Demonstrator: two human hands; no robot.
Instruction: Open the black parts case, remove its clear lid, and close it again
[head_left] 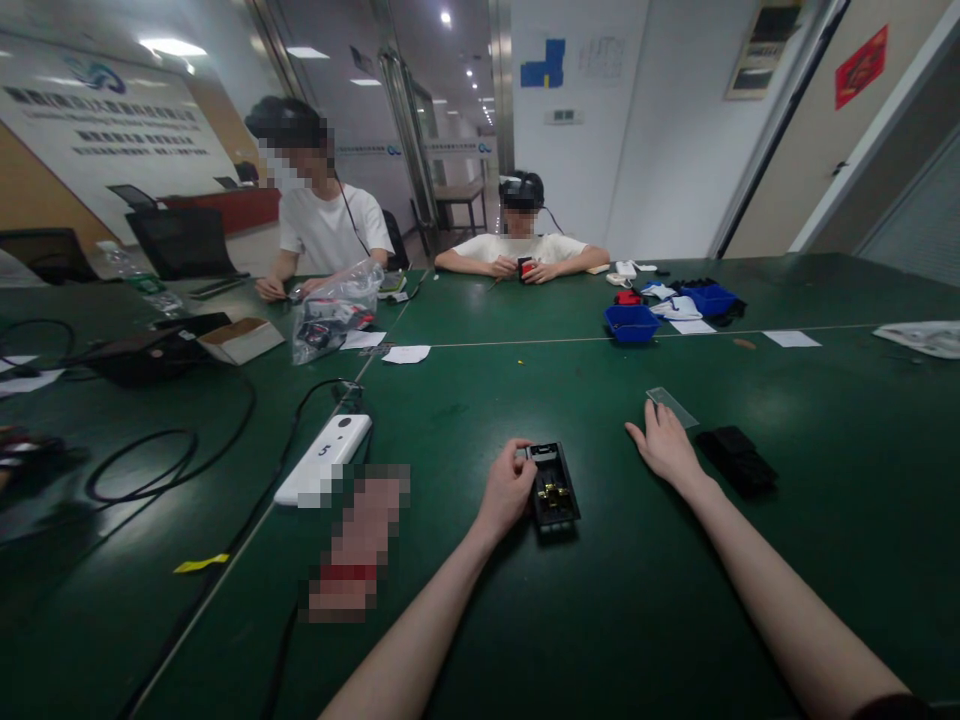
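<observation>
My left hand (510, 488) grips the left side of a small black box-like case (556, 510), fingers curled over its edge. The case lies on the green table with its inside facing up, and brass-coloured metal parts (553, 494) show in it. Farther right, my right hand (665, 440) rests with fingers stretched out on a thin clear plastic sheet (676, 408), touching its near left part. Beside that hand, to the right, lies a black fabric pouch (736, 460).
A white power strip (326, 458) with a black cable lies to the left. Blue trays (631, 323), a clear plastic bag (334, 312) and paper slips (406, 354) are farther back on the green table (480, 400). Two people sit across; one holds a small black-and-red object (525, 269).
</observation>
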